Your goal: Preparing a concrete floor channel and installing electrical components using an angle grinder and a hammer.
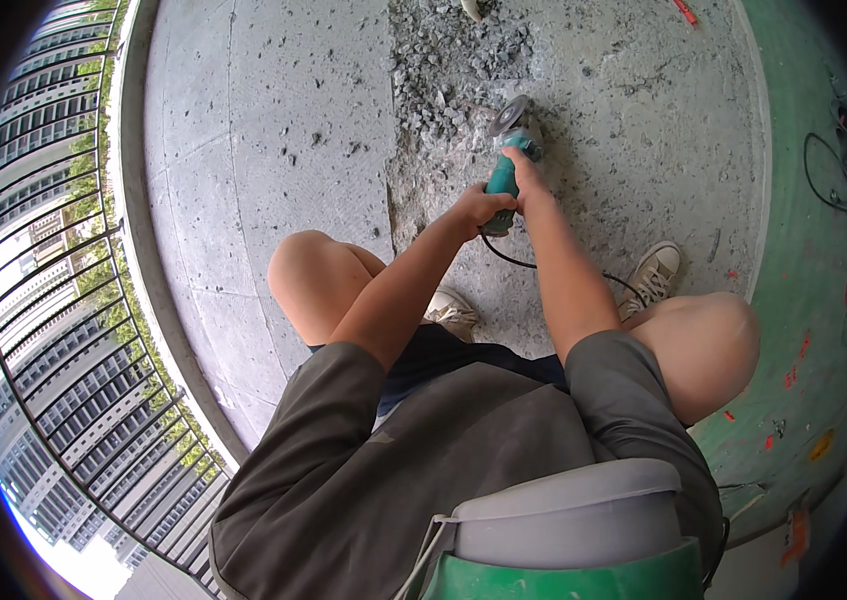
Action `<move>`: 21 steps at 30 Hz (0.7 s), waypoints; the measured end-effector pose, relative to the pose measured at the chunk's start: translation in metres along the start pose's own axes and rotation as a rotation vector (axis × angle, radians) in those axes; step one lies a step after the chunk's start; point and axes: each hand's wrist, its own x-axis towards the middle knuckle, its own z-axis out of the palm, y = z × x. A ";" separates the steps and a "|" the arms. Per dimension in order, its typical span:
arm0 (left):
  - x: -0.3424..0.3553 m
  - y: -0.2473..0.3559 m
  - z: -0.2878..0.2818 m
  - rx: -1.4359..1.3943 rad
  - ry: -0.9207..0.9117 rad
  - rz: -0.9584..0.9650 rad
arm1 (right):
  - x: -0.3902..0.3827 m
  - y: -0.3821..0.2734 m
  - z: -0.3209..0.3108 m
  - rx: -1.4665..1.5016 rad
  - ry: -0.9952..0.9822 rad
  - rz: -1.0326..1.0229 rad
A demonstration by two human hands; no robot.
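A teal angle grinder (503, 180) with a grey disc (510, 115) and a black cord (533, 262) is held over broken concrete (438, 85), its disc toward the top of the view. My left hand (481, 208) wraps round the rear of the grinder's body. Farther forward, near its head, my right hand (526, 177) is closed on the same grinder. The disc is close to the rough, chipped strip of floor; whether it touches, I cannot tell.
A black railing (83, 234) above a concrete kerb (150, 300) runs along the left, with buildings beyond. At right are a green surface (803, 300) and coiled black cable (833, 170). A red piece (684, 12) lies at top right; my shoes (655, 265) flank the cord.
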 end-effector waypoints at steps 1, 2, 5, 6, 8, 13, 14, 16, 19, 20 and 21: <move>0.000 0.000 0.000 -0.003 -0.021 0.006 | -0.001 0.000 0.000 0.003 -0.031 0.016; 0.000 0.000 0.000 0.004 -0.003 -0.001 | -0.002 -0.001 0.000 0.009 -0.039 0.011; -0.001 0.000 -0.001 -0.003 -0.008 0.003 | -0.007 -0.002 0.000 0.024 -0.041 -0.006; -0.001 0.000 -0.001 -0.013 -0.015 0.009 | -0.008 -0.002 0.000 0.028 -0.014 -0.028; -0.001 -0.001 -0.001 -0.023 -0.021 0.015 | -0.009 -0.001 0.001 0.036 -0.043 -0.019; -0.001 -0.001 -0.002 -0.017 -0.023 0.015 | -0.004 0.001 0.001 0.032 -0.029 -0.018; 0.000 -0.001 -0.002 -0.010 -0.005 0.007 | -0.002 0.002 0.001 0.042 -0.037 -0.024; 0.000 -0.002 -0.002 -0.017 -0.028 0.007 | 0.002 0.004 0.000 0.053 -0.044 -0.030; 0.001 -0.003 -0.003 -0.021 -0.017 0.010 | 0.006 0.006 -0.001 0.045 -0.056 -0.031; 0.002 -0.004 -0.003 -0.015 0.004 0.007 | 0.007 0.007 -0.002 0.034 -0.060 -0.028; 0.002 -0.004 -0.003 -0.020 0.002 0.009 | 0.007 0.007 -0.002 0.028 -0.036 -0.046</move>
